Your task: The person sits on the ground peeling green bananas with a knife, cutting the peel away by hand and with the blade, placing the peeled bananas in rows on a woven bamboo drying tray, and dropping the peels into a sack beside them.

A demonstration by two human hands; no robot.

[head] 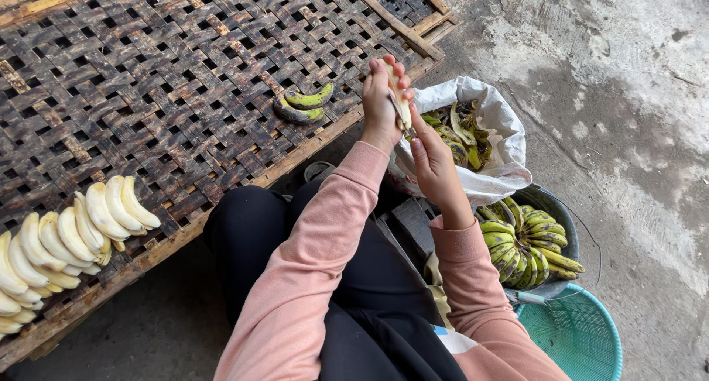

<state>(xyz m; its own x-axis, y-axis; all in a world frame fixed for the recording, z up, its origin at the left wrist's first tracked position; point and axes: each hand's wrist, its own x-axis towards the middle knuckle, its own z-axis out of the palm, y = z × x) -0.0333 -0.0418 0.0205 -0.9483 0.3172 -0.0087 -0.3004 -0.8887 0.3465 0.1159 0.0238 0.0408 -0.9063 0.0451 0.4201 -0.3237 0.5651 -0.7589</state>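
A pale, half-peeled banana (399, 93) sits gripped in the left hand (380, 100) above the woven bamboo rack's (185, 93) right edge; the right hand (436, 167) closes on a small tool (barely visible). Peeled bananas (66, 241) line the rack's near-left corner; green bunches (524, 244) wait unpeeled in a dark basin

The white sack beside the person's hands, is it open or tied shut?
Open. The white sack has its mouth rolled back and spread wide, so the green banana peels inside show from above.
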